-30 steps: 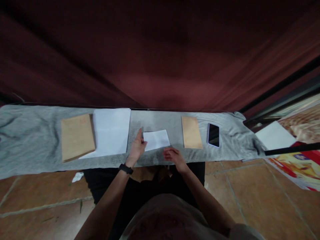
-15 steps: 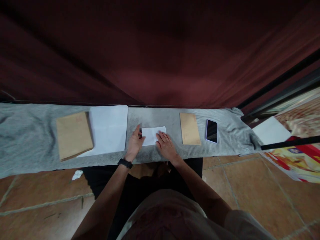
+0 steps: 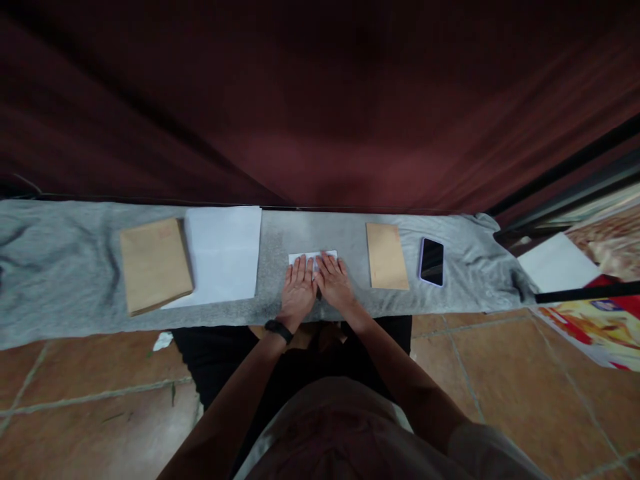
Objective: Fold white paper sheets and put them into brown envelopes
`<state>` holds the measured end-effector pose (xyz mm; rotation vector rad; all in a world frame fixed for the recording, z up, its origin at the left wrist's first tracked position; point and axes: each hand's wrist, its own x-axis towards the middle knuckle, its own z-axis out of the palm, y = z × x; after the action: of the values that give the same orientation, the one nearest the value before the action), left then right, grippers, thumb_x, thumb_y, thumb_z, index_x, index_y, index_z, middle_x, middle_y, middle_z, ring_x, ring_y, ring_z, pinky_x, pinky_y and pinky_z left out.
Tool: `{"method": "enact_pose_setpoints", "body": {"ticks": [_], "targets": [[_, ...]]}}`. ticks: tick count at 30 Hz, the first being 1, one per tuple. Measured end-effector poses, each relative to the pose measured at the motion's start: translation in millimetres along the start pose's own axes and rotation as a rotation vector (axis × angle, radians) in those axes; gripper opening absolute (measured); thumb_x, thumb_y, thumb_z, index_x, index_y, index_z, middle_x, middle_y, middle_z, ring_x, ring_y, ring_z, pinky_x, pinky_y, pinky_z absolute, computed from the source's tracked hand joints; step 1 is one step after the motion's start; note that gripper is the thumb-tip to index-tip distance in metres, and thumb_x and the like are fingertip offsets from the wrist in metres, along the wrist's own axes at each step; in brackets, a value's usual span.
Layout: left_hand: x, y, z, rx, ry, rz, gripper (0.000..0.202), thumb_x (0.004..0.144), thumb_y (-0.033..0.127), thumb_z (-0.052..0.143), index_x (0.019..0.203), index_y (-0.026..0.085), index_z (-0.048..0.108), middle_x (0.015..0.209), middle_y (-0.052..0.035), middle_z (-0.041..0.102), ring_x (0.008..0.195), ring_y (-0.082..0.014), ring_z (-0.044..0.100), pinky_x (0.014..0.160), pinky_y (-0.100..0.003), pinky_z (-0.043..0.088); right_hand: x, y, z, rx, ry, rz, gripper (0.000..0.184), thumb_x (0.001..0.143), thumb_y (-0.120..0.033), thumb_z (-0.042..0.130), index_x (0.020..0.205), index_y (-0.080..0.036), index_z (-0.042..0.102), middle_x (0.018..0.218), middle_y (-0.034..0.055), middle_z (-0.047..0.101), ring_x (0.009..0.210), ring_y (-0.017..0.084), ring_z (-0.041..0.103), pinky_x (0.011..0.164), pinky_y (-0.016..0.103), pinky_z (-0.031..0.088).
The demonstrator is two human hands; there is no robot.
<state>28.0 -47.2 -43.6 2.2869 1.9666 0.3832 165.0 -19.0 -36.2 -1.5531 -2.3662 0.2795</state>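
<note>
A small folded white paper (image 3: 313, 257) lies on the grey cloth (image 3: 60, 267) in front of me. My left hand (image 3: 298, 289), with a black watch at the wrist, lies flat on the paper's left part, fingers stretched forward. My right hand (image 3: 334, 285) lies flat beside it on the right part, fingers also stretched out. The two hands touch side by side and cover most of the paper; only its far edge shows.
On the cloth to the left lie a white sheet stack (image 3: 223, 253) and a large brown envelope (image 3: 155, 265). To the right lie a narrow brown envelope (image 3: 387, 256) and a dark phone (image 3: 432, 261). A dark red curtain hangs behind. Tiled floor lies below, printed papers at far right.
Both hands moved onto the paper: the left slid right from its left edge, the right came forward. The paper now shows smaller, mostly under the flat hands.
</note>
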Motion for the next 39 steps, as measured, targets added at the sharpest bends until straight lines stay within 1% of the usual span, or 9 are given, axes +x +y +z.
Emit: {"method": "enact_pose_setpoints", "body": {"ticks": [5,10,14,19,23,26,30,33,39], "targets": [[1.5,-6.0,3.7,-0.006,0.014,-0.036,0.061,0.106,0.032,0.027,0.161,0.008,0.032,0.17,-0.0183,0.026,0.16,-0.0298,0.018,0.129,-0.052,0.022,-2.7,6.0,6.2,-0.033,0.001,0.025,0.054,0.11,-0.037,0.034,0.16,-0.016,0.04,0.169,0.0133,0.032,0.156,0.031,0.03,0.127,0.057,0.02],[2.6,-18.3,0.6,-0.022,0.024,-0.106,0.067,0.106,0.043,0.031,0.162,0.006,0.029,0.17,-0.0199,0.026,0.16,-0.0301,0.02,0.13,-0.053,0.02,-3.5,13.4,4.2,-0.07,0.002,0.112,0.058,0.11,-0.039,0.037,0.161,-0.013,0.037,0.169,0.0152,0.031,0.154,0.031,0.033,0.127,0.055,0.019],[3.1,-25.5,-3.5,-0.012,0.018,-0.1,0.069,0.106,0.047,0.032,0.163,0.008,0.029,0.169,-0.0173,0.029,0.16,-0.0291,0.02,0.13,-0.053,0.017,-5.6,16.7,4.9,-0.083,0.006,0.154,0.059,0.11,-0.039,0.036,0.162,-0.012,0.034,0.169,0.0146,0.029,0.155,0.031,0.032,0.128,0.055,0.017],[-1.8,-17.9,-5.0,0.003,0.018,-0.077,0.066,0.107,0.043,0.029,0.161,0.005,0.031,0.169,-0.0176,0.03,0.16,-0.0291,0.019,0.131,-0.052,0.014,-7.8,18.9,7.9,-0.073,0.027,0.154,0.057,0.11,-0.036,0.034,0.162,-0.012,0.034,0.169,0.013,0.029,0.155,0.03,0.032,0.128,0.054,0.016],[-10.2,-8.4,-4.7,-0.039,-0.01,0.037,0.061,0.107,0.038,0.027,0.162,0.011,0.033,0.169,-0.0119,0.033,0.16,-0.0245,0.021,0.132,-0.049,0.015,-7.9,19.2,5.6,-0.048,0.026,0.154,0.057,0.11,-0.035,0.033,0.163,-0.013,0.033,0.169,0.0139,0.03,0.156,0.03,0.03,0.128,0.055,0.016],[-13.0,-6.8,-4.8,-0.057,-0.022,0.07,0.059,0.107,0.036,0.028,0.162,0.015,0.035,0.169,-0.0103,0.033,0.16,-0.024,0.021,0.132,-0.049,0.017,-4.7,13.5,0.6,-0.028,0.021,0.17,0.056,0.11,-0.033,0.03,0.162,-0.011,0.035,0.169,0.0142,0.03,0.158,0.029,0.028,0.129,0.054,0.015],[-12.0,-8.7,-4.7,-0.053,-0.038,0.086,0.06,0.105,0.031,0.027,0.161,0.011,0.035,0.169,-0.0117,0.034,0.16,-0.0242,0.019,0.132,-0.05,0.017,1.0,-2.1,-0.6,0.021,-0.027,0.018,0.055,0.111,-0.034,0.028,0.161,-0.015,0.038,0.17,0.0082,0.031,0.158,0.023,0.028,0.131,0.046,0.019],[-11.4,-9.8,-4.1,-0.052,-0.053,0.085,0.061,0.104,0.026,0.025,0.161,0.006,0.033,0.167,-0.0139,0.036,0.16,-0.0235,0.018,0.132,-0.048,0.017,1.3,-9.6,4.5,0.029,-0.077,-0.056,0.054,0.111,-0.035,0.03,0.16,-0.015,0.04,0.168,0.008,0.035,0.157,0.021,0.03,0.131,0.043,0.02],[-11.1,-10.1,-1.5,-0.044,-0.048,0.09,0.06,0.105,0.029,0.024,0.162,0.013,0.034,0.169,-0.0093,0.034,0.161,-0.0232,0.018,0.132,-0.048,0.016,-4.6,-2.1,12.0,-0.005,-0.044,0.035,0.055,0.111,-0.036,0.03,0.161,-0.014,0.037,0.17,0.0093,0.031,0.158,0.022,0.027,0.131,0.045,0.02]]}}
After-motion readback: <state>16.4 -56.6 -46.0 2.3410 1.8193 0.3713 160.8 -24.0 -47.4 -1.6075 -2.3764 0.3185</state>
